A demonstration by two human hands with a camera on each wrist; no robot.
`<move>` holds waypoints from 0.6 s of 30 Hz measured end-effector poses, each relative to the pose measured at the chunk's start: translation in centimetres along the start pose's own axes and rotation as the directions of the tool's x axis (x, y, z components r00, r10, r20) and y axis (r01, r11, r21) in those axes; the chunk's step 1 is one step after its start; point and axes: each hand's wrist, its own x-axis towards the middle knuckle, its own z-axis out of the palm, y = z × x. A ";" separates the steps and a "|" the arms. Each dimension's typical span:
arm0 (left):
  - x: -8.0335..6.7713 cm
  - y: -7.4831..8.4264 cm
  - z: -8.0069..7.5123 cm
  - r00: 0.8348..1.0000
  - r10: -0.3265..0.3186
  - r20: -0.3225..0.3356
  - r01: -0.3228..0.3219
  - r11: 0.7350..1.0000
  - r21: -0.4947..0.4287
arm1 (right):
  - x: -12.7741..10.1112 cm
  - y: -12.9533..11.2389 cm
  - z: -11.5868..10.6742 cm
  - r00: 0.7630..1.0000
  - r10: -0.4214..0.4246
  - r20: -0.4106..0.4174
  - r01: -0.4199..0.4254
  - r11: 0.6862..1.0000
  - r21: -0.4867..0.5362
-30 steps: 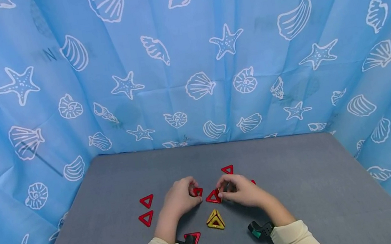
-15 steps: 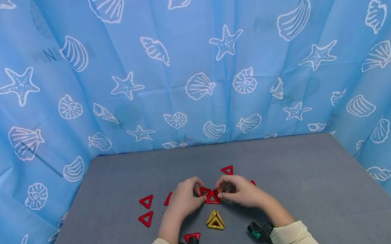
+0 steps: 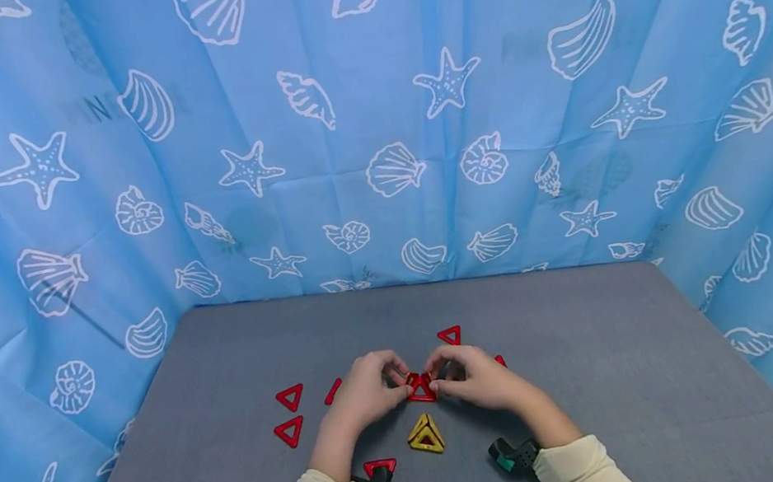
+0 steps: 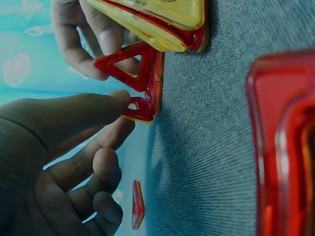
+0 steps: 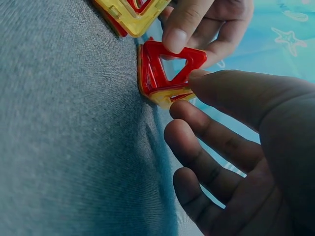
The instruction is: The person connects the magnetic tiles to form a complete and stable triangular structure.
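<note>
My left hand pinches a red triangular magnetic tile between thumb and forefinger; its other fingers are loosely bent. Opposite it, my right hand pinches a second red triangular tile by thumb and fingertip. Both tiles stand raised and leaning at the edges of a red tile that lies flat on the table between the hands. Fingers partly cover both raised tiles in the head view. Just in front stands a small yellow pyramid of triangular tiles, touched by neither hand.
Two loose red triangles lie at left, another beside the left hand. One red triangle lies behind the right hand, another is mostly hidden. A red tile lies by the left wrist camera. Shell-print curtain surrounds the grey table.
My left hand has moved right with its red tile, bringing it from apart to against the flat tile. The right hand has stayed in place, holding its tile.
</note>
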 end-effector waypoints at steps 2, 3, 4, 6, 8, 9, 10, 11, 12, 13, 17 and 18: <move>0.0 0.0 0.1 1.000 0.002 0.008 -0.002 1.000 0.001 | 0.0 0.0 0.1 1.000 -0.001 0.000 0.001 1.000 0.001; 0.0 0.1 0.1 1.000 0.003 0.012 -0.003 1.000 0.001 | 0.0 0.1 0.1 1.000 -0.002 0.000 0.002 1.000 0.002; 0.0 0.1 0.2 1.000 0.004 0.017 -0.004 1.000 -0.002 | 0.0 0.1 0.1 1.000 -0.001 -0.001 0.001 1.000 0.002; 0.0 0.2 0.2 1.000 0.004 0.024 -0.004 1.000 -0.008 | 0.0 0.1 0.2 1.000 -0.001 -0.003 0.001 1.000 0.004; 0.0 0.3 0.3 1.000 0.008 0.028 -0.008 1.000 -0.010 | 0.0 0.0 0.2 1.000 -0.004 -0.005 0.004 1.000 0.007; 0.0 0.4 0.3 1.000 0.014 0.027 -0.014 1.000 -0.010 | 0.0 0.0 0.2 1.000 -0.006 -0.006 0.006 1.000 0.008; 0.0 0.4 0.3 0.999 0.018 0.026 -0.018 1.000 -0.010 | 0.0 -0.1 0.2 1.000 -0.007 -0.005 0.007 1.000 0.009; 0.0 0.4 0.3 0.999 0.023 0.024 -0.023 1.000 -0.007 | 0.0 -0.1 0.2 1.000 -0.009 -0.005 0.009 1.000 0.010; 0.0 0.4 0.4 0.999 0.028 0.023 -0.027 1.000 -0.006 | 0.0 -0.1 0.2 1.000 -0.010 -0.003 0.010 1.000 0.010; 0.0 0.4 0.4 0.999 0.031 0.023 -0.031 1.000 -0.004 | 0.0 -0.1 0.2 1.000 -0.012 -0.002 0.012 1.000 0.012; 0.0 0.2 0.2 0.999 0.032 0.030 -0.032 0.999 -0.011 | 0.0 -0.1 0.2 1.000 -0.022 -0.001 0.022 1.000 0.011; 0.0 0.1 0.1 0.999 0.032 0.034 -0.032 0.999 -0.015 | 0.0 0.0 0.2 1.000 -0.026 -0.001 0.026 1.000 0.010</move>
